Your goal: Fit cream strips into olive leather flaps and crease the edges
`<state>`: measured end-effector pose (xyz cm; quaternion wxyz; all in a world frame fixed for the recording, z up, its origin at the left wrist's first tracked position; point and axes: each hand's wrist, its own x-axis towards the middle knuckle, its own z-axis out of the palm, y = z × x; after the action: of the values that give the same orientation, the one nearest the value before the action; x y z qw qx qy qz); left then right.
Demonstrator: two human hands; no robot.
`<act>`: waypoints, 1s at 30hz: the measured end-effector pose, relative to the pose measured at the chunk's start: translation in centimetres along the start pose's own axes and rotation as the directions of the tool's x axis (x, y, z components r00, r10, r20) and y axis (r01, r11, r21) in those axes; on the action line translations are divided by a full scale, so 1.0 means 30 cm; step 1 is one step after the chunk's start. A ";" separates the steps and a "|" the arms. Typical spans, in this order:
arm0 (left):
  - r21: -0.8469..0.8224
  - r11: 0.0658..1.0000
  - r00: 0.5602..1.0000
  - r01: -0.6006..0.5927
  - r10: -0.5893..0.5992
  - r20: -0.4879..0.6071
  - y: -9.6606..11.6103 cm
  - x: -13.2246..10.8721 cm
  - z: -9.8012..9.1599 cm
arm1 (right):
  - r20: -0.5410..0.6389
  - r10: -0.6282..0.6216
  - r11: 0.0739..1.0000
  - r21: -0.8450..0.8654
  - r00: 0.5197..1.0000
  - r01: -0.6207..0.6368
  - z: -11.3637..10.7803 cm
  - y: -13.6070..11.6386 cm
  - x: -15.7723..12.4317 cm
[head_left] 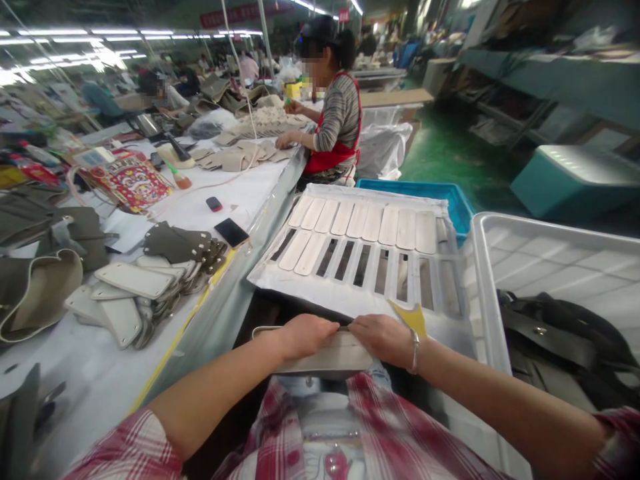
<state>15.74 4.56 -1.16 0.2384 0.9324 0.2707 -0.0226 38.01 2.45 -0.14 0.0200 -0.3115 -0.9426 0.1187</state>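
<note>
A beige bag piece (325,357) with a dark-lined rim lies across my lap. My left hand (307,333) is closed on its upper edge, fingers pointing right. From the other side my right hand (380,339), with a bracelet at the wrist, pinches the same edge. The fingertips of both hands nearly meet at the middle. What lies under the fingers is hidden. Just beyond them stands a white slotted board (325,287) with cream strips (360,220) filling much of its far row and part of the near one.
At left, a white table (185,200) bears stacked light-grey strips (133,280), dark grey pieces (175,240) and a phone (231,232). A white basket (493,267) holding dark bags stands at right. Behind the board is a blue crate (463,207). A co-worker (340,113) works ahead.
</note>
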 end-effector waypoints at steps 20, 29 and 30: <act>0.022 0.999 0.987 0.041 -0.044 0.152 -0.113 -0.136 -0.071 | 0.459 0.065 0.766 0.546 0.886 -0.339 -0.040 0.162 0.214; 0.030 1.000 0.992 0.005 -0.009 0.128 -0.160 -0.202 -0.044 | 0.448 -0.164 0.580 0.765 0.879 -0.281 0.015 0.114 0.286; 0.037 0.999 0.993 0.000 -0.005 0.122 -0.161 -0.202 -0.041 | 0.446 -0.166 0.583 0.763 0.879 -0.278 0.016 0.101 0.301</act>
<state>7.98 5.71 -1.13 0.2371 0.9332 0.2562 -0.0849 32.44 10.05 -1.64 -0.0743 -0.2594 -0.7473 0.6073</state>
